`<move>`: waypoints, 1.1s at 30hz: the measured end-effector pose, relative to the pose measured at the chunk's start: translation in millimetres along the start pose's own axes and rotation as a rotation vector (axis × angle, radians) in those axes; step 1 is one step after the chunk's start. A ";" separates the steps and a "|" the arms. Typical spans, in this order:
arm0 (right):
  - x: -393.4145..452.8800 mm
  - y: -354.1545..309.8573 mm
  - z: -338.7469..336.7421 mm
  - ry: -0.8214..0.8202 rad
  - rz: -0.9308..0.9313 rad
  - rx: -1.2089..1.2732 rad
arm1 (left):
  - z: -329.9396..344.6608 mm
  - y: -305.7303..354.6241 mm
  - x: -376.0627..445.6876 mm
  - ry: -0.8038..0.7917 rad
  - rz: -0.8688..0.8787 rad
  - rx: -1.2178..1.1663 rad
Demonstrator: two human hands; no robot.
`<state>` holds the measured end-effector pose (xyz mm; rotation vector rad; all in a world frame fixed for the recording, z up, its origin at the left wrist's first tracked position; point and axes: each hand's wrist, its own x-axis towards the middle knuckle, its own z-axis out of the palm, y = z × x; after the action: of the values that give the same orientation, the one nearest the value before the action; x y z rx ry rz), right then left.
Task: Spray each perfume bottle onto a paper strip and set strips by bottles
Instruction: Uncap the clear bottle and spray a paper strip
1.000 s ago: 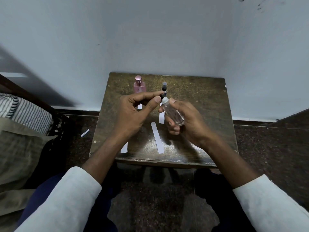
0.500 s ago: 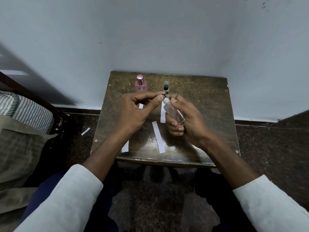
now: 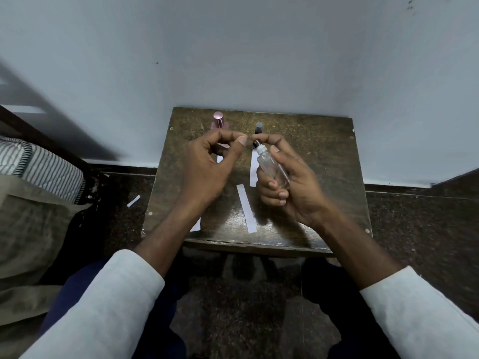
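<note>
Fingers of the right hand (image 3: 290,182) are gripping the clear glass spray bottle (image 3: 272,168) above the brown wooden stool (image 3: 324,156); the left hand (image 3: 207,167), curled and seemingly holding nothing, is drawing leftward off its now-bared nozzle, readying spraying.

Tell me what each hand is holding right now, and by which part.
The right hand grips the clear bottle around its body, index finger over the sprayer top. The left hand has curled fingers; whether it pinches anything cannot be told.
</note>
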<state>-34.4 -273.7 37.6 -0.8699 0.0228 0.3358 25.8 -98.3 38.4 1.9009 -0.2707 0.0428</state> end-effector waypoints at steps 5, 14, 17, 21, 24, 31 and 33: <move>-5.2 -0.6 -0.3 -0.086 0.029 0.148 | -5.2 -14.3 0.0 -0.049 -0.069 0.143; -24.3 6.2 8.0 0.064 -0.070 0.200 | -13.3 -24.8 -13.1 -0.363 0.146 0.562; -30.2 11.2 10.2 0.171 -0.160 0.099 | -17.8 -27.2 -14.9 -0.372 0.149 0.567; -35.0 16.4 14.3 0.250 -0.215 0.101 | -12.8 -33.3 -19.9 -0.423 0.085 0.569; -38.7 16.9 18.8 0.297 -0.231 0.096 | -9.6 -36.3 -21.5 -0.420 0.058 0.580; -56.1 12.7 32.3 0.342 -0.270 0.215 | -4.6 -40.6 -20.5 -0.410 0.014 0.563; -64.6 10.5 39.3 0.338 -0.263 0.301 | -3.2 -42.1 -19.6 -0.407 -0.012 0.560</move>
<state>-103.3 -255.8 65.3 -0.6123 0.2634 -0.0639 15.8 -78.7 -2.6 2.4617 -0.5680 -0.3090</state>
